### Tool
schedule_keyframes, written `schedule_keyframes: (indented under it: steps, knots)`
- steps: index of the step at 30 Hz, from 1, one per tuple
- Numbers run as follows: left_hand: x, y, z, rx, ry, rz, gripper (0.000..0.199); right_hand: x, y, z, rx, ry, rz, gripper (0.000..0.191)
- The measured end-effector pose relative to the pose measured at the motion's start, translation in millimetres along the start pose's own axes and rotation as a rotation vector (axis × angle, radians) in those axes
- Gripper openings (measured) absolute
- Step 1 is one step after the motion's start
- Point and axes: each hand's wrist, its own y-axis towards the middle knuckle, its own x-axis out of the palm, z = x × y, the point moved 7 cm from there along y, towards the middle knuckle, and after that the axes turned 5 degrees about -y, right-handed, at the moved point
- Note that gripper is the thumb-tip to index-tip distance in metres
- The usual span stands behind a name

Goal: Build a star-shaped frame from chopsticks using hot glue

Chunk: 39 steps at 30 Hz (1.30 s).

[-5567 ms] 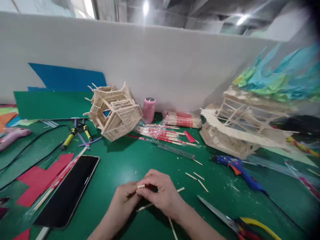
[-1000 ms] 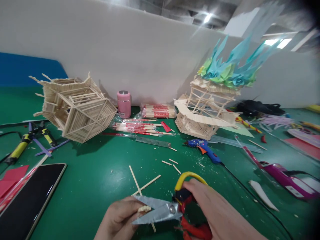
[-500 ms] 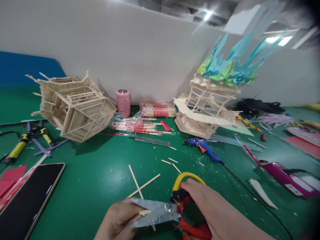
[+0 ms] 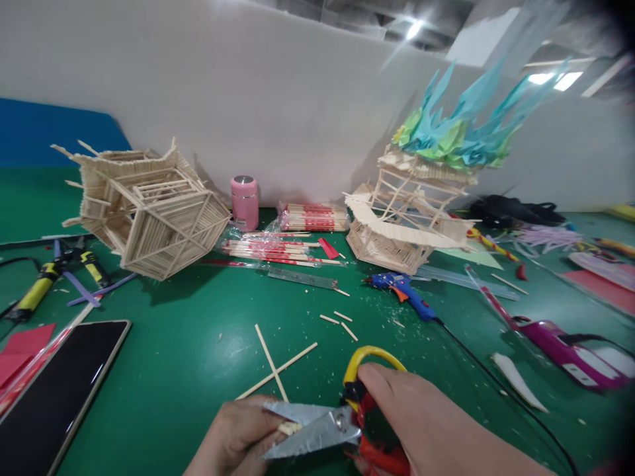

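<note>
At the bottom centre, my left hand (image 4: 235, 436) is closed around a small bundle of pale wooden sticks (image 4: 290, 428); their light ends stick out past the fingertips. My right hand (image 4: 397, 416) grips scissors (image 4: 325, 430) with one yellow and one red handle. The scissor blades are parted, pointing left, with the stick ends between them. My fingers hide most of the bundle. Just beyond my left hand, two thin wooden sticks (image 4: 271, 360) lie crossed on the green table (image 4: 173, 370).
A stick-built lattice model (image 4: 169, 225) lies at the left; another with blue-green paper leaves (image 4: 411, 238) stands right of centre. Around them are a pink flask (image 4: 245, 203), packs of sticks (image 4: 315, 218), a blue glue gun (image 4: 407, 294) with a black cord, a phone (image 4: 59, 396) and pliers (image 4: 40, 287).
Both hands and the scissors have sunk slightly. A short stick piece that showed below the blades is no longer visible.
</note>
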Motion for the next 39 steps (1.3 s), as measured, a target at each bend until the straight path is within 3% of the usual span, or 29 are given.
schedule_keyframes:
  steps: [12,17,21,35,39]
  knots:
    - [2.8,-0.8,-0.5,-0.008,0.035,-0.043,0.022,5.9,-1.0,-2.4,-0.107,-0.054,0.024,0.027]
    - [7.8,1.2,-1.6,-0.011,-0.007,-0.105,0.023,9.7,-1.9,2.6,-0.083,-0.06,0.012,0.031]
    - [6.4,2.3,-1.5,0.003,-0.016,-0.085,0.02,9.2,-2.1,4.1,-0.056,-0.069,0.014,0.033]
    - [5.2,2.2,-5.8,0.012,-0.032,-0.079,0.029,4.2,-2.0,-0.4,-0.111,-0.108,0.107,0.028]
    - [9.4,3.9,-3.4,-0.011,-0.136,-0.095,0.042,7.1,-1.3,-4.0,-0.161,-0.138,0.098,0.028]
